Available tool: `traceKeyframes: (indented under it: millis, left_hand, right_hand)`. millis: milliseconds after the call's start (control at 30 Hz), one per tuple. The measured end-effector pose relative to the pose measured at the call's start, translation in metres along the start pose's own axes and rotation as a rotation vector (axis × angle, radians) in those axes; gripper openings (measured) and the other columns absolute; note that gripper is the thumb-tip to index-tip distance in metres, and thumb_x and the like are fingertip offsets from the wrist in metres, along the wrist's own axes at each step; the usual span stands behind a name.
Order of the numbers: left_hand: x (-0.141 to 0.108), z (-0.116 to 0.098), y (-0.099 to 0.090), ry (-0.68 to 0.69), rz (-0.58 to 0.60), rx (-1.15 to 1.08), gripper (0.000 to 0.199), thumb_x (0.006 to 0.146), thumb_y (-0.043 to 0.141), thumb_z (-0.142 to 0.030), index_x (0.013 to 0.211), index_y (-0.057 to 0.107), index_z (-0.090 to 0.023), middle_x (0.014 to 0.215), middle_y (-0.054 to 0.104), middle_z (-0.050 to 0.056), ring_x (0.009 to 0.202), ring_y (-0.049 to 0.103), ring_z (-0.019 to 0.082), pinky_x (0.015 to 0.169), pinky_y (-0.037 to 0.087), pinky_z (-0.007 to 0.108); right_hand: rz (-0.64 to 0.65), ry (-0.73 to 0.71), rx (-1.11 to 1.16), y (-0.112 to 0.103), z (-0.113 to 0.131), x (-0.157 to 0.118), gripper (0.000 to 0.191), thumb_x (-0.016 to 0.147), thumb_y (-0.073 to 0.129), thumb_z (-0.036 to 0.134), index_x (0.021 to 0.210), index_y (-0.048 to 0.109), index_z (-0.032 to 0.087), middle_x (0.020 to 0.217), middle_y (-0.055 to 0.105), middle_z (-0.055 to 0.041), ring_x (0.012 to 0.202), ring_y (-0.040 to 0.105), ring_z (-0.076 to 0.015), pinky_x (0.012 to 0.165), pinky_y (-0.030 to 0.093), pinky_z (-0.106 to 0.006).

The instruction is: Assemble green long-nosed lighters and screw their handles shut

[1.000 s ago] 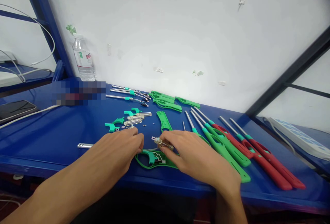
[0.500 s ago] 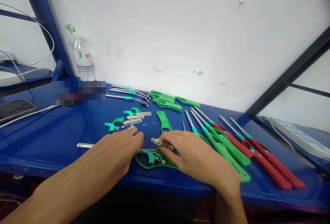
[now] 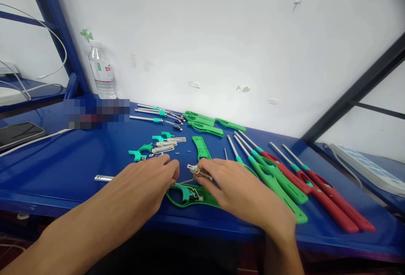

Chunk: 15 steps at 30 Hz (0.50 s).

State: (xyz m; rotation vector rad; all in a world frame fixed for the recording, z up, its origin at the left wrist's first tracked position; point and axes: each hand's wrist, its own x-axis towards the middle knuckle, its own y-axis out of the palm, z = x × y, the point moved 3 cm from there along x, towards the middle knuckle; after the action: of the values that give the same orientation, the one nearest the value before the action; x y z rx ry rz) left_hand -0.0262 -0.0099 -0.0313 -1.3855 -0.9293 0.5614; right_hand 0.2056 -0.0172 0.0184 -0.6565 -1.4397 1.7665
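My right hand [image 3: 228, 186] is closed on a small clear fuel tank [image 3: 202, 173] with a metal valve end pointing left. Below it lies a green lighter casing half [image 3: 209, 199], holding a teal trigger [image 3: 184, 192], bent wire and a black piece. My left hand [image 3: 155, 180] is pinched at the casing's left end; whatever its fingertips hold is hidden. A thin pale strand [image 3: 187, 181] shows between the hands. From behind my left wrist a metal barrel [image 3: 103, 178] sticks out to the left, its other end covered.
Spare fuel tanks [image 3: 163, 148], teal triggers [image 3: 136, 155] and wired barrels [image 3: 145, 119] lie behind my left hand. Green casing halves [image 3: 205, 128] are near the wall. Green lighters [image 3: 278, 184] and red lighters [image 3: 338, 199] lie at right. A water bottle [image 3: 103, 72] and phone [image 3: 20, 136] are left.
My left hand has shifted slightly right, its fingertips closer to the right hand. The fuel tank in my right hand has risen and tilted a little.
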Motion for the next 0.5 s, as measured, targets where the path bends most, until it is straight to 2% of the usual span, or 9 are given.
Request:
traceKeyframes:
  millis: [100,300,500]
  left_hand:
    - [0.001,-0.002,-0.001,0.011,0.031,-0.044,0.033,0.108,0.048,-0.013,0.123,0.075,-0.027,0.112,0.077,0.001,0.097,0.075,0.021,0.084,0.053,0.029]
    - [0.002,0.001,0.004,0.066,0.043,-0.049,0.03,0.103,0.056,-0.008,0.107,0.075,-0.031,0.11,0.076,0.002,0.092,0.072,0.021,0.081,0.049,0.032]
    - [0.004,-0.01,-0.001,0.035,0.036,-0.063,0.016,0.108,0.059,-0.02,0.106,0.071,-0.03,0.107,0.074,0.002,0.089,0.07,0.023,0.072,0.04,0.036]
  right_hand:
    - [-0.006,-0.002,-0.004,0.001,0.0,0.0,0.025,0.121,0.052,0.028,0.096,0.055,0.025,0.093,0.072,0.0007,0.079,0.065,-0.0201,0.068,0.037,-0.037]
    - [0.0,0.001,0.0,0.0,0.0,0.001,0.026,0.121,0.05,0.029,0.096,0.054,0.025,0.092,0.071,0.001,0.078,0.064,-0.0204,0.067,0.035,-0.037]
    - [-0.005,-0.001,-0.009,0.0,0.001,0.001,0.026,0.122,0.05,0.03,0.096,0.054,0.025,0.094,0.073,-0.0004,0.08,0.066,-0.021,0.068,0.036,-0.036]
